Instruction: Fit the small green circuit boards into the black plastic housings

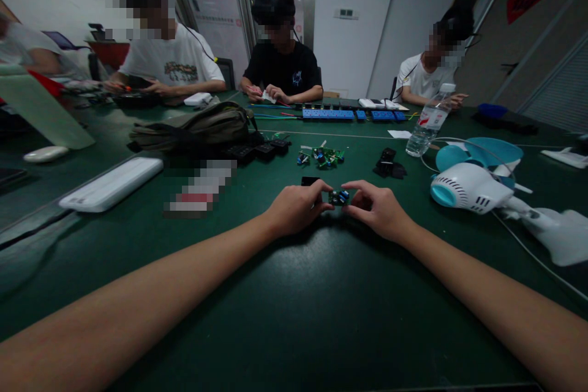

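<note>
Between my two hands is a small green circuit board point(339, 197) with blue and dark parts on it. My left hand point(297, 205) pinches its left edge between thumb and fingers. On the other side, my right hand point(379, 207) has thumb and fingertips closed on its right end. A black plastic piece point(310, 181) lies just behind my left fingers, partly hidden by them. Farther back sits a loose pile of similar circuit boards point(324, 157). Several black plastic parts point(389, 163) form a small heap beyond my right hand.
On the right stand a white and teal fan point(473, 188) and a water bottle point(429, 122). A bag point(197, 128), black boxes point(257, 150) and a white power bank-like device point(113, 184) lie left. Blue modules point(328, 114) line the back; several people sit across the table.
</note>
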Available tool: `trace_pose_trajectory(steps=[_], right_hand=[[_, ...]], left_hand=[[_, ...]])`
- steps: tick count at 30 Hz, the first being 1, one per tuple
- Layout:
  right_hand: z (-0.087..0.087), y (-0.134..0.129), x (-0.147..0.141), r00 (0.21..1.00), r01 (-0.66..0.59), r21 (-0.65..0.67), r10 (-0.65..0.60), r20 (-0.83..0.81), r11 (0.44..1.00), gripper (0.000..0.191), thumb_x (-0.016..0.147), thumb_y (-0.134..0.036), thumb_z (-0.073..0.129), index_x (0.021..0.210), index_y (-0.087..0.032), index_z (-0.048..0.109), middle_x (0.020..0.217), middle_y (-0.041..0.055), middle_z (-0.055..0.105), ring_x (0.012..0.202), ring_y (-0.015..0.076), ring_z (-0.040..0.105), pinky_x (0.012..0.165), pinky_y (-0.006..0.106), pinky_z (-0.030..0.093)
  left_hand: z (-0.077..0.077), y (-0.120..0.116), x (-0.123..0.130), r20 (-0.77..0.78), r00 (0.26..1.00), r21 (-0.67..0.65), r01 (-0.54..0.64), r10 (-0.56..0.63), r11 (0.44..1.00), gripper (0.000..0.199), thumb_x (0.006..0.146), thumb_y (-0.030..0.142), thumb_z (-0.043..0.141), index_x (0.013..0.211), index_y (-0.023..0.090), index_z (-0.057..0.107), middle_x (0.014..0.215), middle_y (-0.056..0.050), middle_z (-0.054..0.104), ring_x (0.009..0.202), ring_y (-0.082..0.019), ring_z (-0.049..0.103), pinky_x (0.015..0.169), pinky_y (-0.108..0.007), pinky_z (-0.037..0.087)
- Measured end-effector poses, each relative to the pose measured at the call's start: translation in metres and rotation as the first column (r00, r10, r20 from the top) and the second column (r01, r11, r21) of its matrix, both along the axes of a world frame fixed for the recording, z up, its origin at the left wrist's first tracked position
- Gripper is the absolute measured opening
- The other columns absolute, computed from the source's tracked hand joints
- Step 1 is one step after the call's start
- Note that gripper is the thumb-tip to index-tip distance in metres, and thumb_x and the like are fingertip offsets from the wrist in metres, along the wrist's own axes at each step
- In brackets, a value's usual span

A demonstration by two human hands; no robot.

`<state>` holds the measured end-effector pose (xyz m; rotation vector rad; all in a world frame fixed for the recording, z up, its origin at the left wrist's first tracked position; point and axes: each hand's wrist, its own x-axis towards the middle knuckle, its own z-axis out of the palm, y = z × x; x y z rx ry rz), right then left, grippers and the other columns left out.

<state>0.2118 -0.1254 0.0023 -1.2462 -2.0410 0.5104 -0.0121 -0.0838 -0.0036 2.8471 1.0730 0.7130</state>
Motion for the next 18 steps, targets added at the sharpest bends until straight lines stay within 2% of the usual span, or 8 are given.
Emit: trace_pose_trajectory(steps=[5,18], right_hand=[[0.0013,0.0000,0.0006,0.999,-0.011,0.016,0.010,0.044,1.000,0.029,0.082,-0.023,0.072,0.110,-0.017,0.068,0.071,-0.0008,0.069,0.060,0.0129,0.060,0.063,0.027,0.046],[-0.0008,0.0008,0.0016,1.000,-0.007,0.079,0.004,0.030,0.997,0.027,0.083,-0.026,0.072,0.108,-0.018,0.069,0.071,-0.0004,0.070,0.059,0.0132,0.061,0.062,0.027,0.047]], left_hand=[[-0.0001,-0.0004,0.0000,-0.003,1.000,-0.015,0.004,-0.004,1.000,0.035,0.091,0.033,0.069,0.119,0.017,0.057,0.078,-0.001,0.072,0.067,-0.017,0.069,0.058,-0.024,0.043],[-0.0019,0.0011,-0.0004,0.014,1.000,-0.008,0.012,-0.011,1.000,0.033,0.092,0.034,0.065,0.120,0.019,0.055,0.078,0.000,0.071,0.068,-0.017,0.069,0.062,-0.024,0.046]])
